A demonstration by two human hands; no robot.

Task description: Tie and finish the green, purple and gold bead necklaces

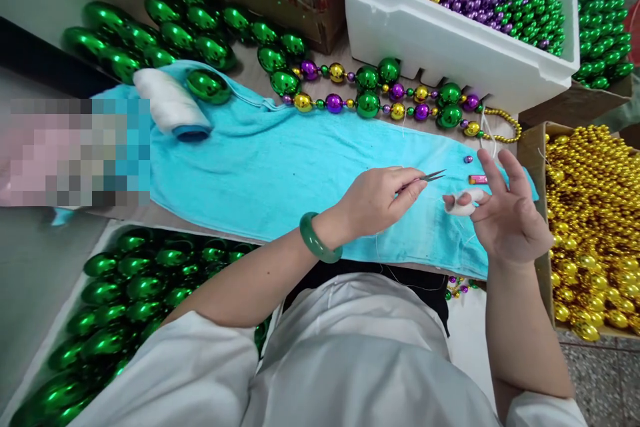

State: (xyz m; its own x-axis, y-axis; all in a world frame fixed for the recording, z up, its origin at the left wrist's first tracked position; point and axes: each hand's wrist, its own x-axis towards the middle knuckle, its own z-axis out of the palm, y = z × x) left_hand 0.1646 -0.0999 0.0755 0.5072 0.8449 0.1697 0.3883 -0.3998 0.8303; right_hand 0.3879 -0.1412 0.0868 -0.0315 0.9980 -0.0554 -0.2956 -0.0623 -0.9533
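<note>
Left hand (373, 203) is pinching small scissors (431, 177) over the blue towel (280, 173). Right hand (505, 213) is spreading its fingers, taped index finger (463, 203) out, thread-trimming step on the bead strand (400, 97). Next cut needs taut thread between the blades.

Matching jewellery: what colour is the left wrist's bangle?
Jade green bangle, clearest in the head view.

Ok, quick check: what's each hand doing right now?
Left hand: closed, pinching small snips.
Right hand: fingers spread, bandaged thumb against a finger; holding anything cannot be told.

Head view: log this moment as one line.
left hand: holds scissors | right hand: open, bandaged finger | cloth: blue, under hands | necklace: beyond cloth
</note>
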